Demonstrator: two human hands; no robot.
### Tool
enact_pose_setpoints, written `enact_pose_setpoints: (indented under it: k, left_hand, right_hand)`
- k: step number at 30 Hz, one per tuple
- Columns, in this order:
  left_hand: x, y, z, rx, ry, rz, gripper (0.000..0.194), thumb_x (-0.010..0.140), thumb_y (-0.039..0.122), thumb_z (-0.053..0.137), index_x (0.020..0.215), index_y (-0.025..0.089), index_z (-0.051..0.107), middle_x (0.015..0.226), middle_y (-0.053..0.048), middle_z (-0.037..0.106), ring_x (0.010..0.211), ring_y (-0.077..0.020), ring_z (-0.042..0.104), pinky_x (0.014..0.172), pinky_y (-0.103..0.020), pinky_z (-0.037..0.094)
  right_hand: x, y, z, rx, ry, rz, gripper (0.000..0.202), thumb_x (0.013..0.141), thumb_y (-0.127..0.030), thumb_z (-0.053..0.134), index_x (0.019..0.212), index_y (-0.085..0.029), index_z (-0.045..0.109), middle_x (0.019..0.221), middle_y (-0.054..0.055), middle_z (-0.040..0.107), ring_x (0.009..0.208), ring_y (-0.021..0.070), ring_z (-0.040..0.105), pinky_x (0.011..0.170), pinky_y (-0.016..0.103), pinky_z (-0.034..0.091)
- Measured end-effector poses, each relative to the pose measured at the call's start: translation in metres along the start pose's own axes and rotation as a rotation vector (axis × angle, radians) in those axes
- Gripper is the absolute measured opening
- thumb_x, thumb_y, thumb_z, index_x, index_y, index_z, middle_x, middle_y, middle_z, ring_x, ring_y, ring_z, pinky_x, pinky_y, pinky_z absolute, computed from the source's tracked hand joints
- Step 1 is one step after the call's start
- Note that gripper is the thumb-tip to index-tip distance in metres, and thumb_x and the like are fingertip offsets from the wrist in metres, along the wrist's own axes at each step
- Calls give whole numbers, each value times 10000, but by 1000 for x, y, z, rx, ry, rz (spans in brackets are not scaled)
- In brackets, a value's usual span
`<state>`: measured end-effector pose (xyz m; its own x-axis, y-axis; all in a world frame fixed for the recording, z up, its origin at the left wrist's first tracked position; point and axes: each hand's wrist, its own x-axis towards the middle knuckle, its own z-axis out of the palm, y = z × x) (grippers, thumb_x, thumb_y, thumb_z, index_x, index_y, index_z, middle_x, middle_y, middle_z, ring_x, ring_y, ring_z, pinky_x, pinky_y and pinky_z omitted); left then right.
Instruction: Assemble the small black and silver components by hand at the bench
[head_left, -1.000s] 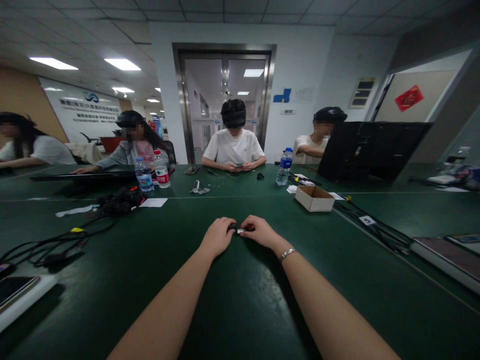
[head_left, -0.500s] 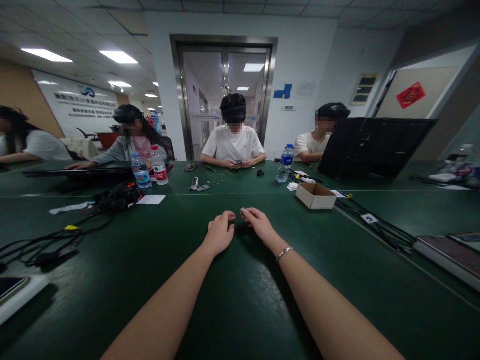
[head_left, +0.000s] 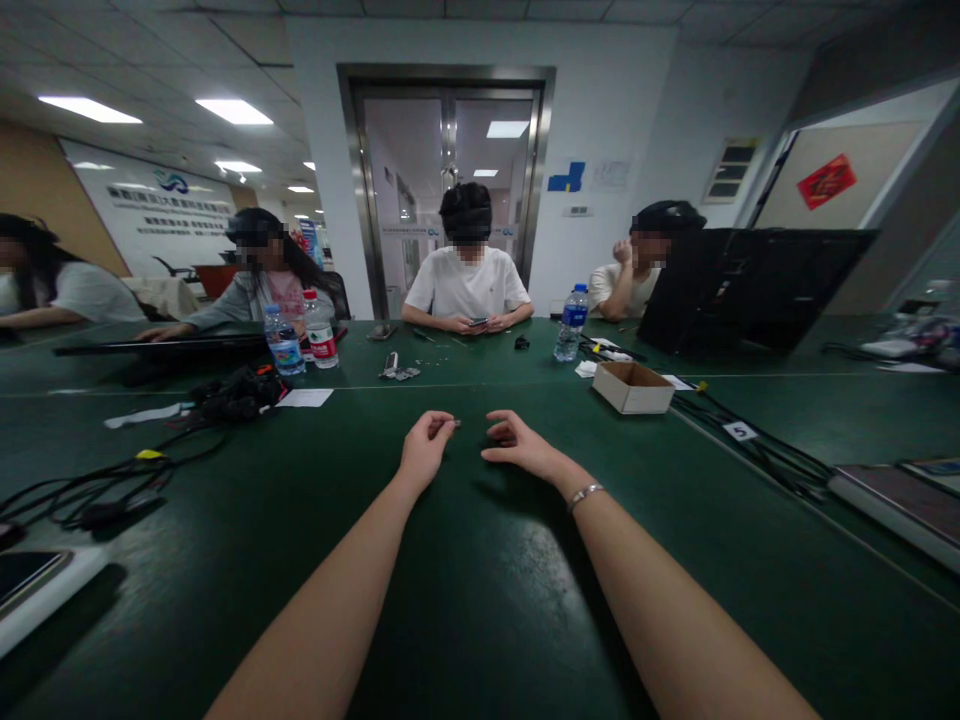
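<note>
Near the middle of the green table (head_left: 480, 560), my left hand (head_left: 426, 450) pinches a small metallic piece (head_left: 457, 423) between thumb and fingertips. The piece is too small to identify. My right hand (head_left: 525, 447) is just to its right, thumb and fingers apart, with nothing between them. A gap separates the two hands, and both are slightly above the tabletop. A silver bracelet (head_left: 585, 497) circles the right wrist.
An open cardboard box (head_left: 632, 390) stands at the right, beside black cables (head_left: 765, 455). Bottles (head_left: 571, 323), (head_left: 283, 342) stand farther back. Dark cables (head_left: 232, 400) and a white-edged device (head_left: 45, 595) lie left. Several people sit across the table, one holding a phone (head_left: 478, 323).
The small piece has passed from my right hand to my left. My right hand has opened, and the hands have moved apart. A person at the right has raised a hand toward the head.
</note>
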<state>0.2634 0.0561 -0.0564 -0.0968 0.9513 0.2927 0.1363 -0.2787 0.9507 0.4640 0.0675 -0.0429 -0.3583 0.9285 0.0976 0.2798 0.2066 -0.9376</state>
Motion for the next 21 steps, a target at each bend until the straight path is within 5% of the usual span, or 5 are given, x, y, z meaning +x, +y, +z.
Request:
enact_pose_setpoints:
  k: [6,10,13,16,21]
  left_hand:
    - [4,-2,-10,-117,41,-142,293,725,354,661,936,156,620,938,-74,662,807,-152,611,737,-292,486]
    - [1,2,-8,-82,-38,-115,304,714,370,672,928,156,642,914,-75,673,816,-165,610,750,-312,484]
    - [-1,4,-6,-63,-74,-88,316,703,391,683,917,161,652,912,-76,686,838,-181,619,786,-337,484]
    - [-1,5,-5,-66,-92,-58,301,691,372,699,897,158,654,929,-82,693,874,-194,629,834,-357,477]
    - [1,2,-5,-71,-160,-27,275,690,331,708,898,160,652,929,-67,688,895,-188,632,886,-361,463]
  right_hand:
    - [-2,2,-3,-215,40,-107,188,695,-252,694,863,-183,648,946,33,629,885,159,590,883,349,452]
    - [-3,-6,8,-140,134,-171,247,755,-357,633,949,-205,620,878,12,619,737,137,595,727,306,493]
    - [-2,-4,16,-101,146,-111,386,667,-346,713,1001,-213,572,846,-6,593,595,108,552,563,263,471]
    - [0,1,18,-170,183,-95,372,584,-259,765,899,-189,579,806,-14,593,632,110,532,578,247,448]
    - [1,1,17,-307,170,-101,236,646,-217,712,872,-169,665,791,0,592,637,106,497,616,251,423]
